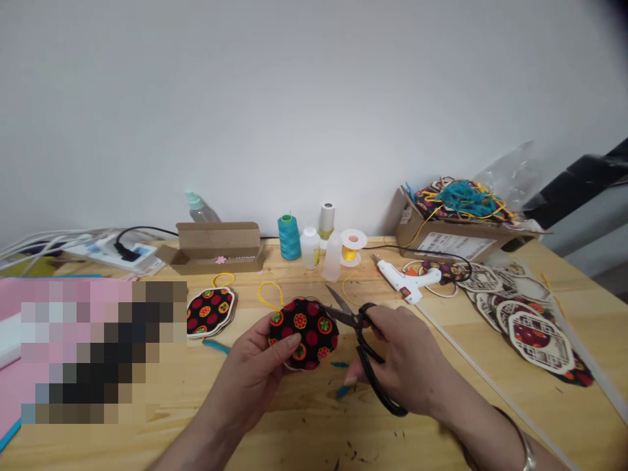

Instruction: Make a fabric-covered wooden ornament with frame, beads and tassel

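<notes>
My left hand (262,356) grips a round, black fabric-covered ornament (311,327) patterned with red and orange flowers, its thumb lying across the front. A yellow cord loop (271,296) sticks out from the ornament's upper left. In my right hand (409,353) is a pair of black-handled scissors (346,311), my fingers through the handles. The blades point up and left, next to the ornament's right upper edge; whether they touch it I cannot tell. Teal tassel strands (342,390) show below, close to my right hand.
Left of my hands lies a stack of similar ornaments (210,311). Behind stand an open cardboard box (216,258), a teal thread cone (289,239) and small bottles (310,248). A white glue gun (407,278), wooden lattice frames (540,340) and a filled carton (446,239) are on the right.
</notes>
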The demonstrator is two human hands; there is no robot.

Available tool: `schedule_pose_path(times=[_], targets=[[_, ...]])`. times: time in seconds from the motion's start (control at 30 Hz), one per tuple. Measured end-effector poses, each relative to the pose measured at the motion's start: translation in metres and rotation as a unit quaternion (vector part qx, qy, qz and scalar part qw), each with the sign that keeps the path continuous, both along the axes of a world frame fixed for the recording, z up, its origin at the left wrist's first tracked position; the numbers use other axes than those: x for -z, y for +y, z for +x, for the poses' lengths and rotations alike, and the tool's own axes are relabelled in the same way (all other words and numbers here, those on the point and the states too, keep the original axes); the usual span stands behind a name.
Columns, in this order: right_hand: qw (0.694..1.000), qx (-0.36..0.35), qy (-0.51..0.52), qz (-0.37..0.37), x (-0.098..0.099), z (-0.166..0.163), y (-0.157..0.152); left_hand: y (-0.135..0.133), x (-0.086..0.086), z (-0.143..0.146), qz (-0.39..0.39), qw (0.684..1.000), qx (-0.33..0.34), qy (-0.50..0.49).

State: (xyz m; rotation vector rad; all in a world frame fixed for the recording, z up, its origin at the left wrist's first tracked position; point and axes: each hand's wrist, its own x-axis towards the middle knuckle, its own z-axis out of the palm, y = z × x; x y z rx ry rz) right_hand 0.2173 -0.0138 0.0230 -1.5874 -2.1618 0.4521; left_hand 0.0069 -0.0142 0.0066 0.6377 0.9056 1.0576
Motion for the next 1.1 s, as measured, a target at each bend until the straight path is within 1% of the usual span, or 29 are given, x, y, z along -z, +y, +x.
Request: schedule_pose_path(times=[0.13, 0.37, 0.57, 0.7, 0.97, 1.1], targets=[[1.000, -0.008, -0.009, 0.016, 0.001, -0.002, 0.000, 0.000, 0.000, 0.001, -0.001, 1.000, 0.002, 0.002], [0.998, -0.016, -0.021, 0.050, 0.008, -0.001, -0.002, 0.001, 0.001, 0.002, 0.002, 1.000, 0.007, 0.006], [0.997, -0.019, -0.021, 0.070, 0.009, -0.002, -0.001, 0.001, 0.002, 0.002, 0.001, 1.000, 0.013, 0.009], [0.996, -0.019, -0.021, 0.082, 0.012, -0.003, 0.000, -0.001, 0.003, 0.002, -0.003, 1.000, 0.007, 0.013], [0.996, -0.021, -0.019, 0.085, 0.012, -0.003, 0.000, -0.002, 0.004, 0.001, 0.003, 1.000, 0.020, 0.010], [0.995, -0.023, -0.019, 0.097, 0.013, -0.002, 0.001, -0.001, 0.003, 0.002, 0.004, 1.000, 0.016, 0.006]])
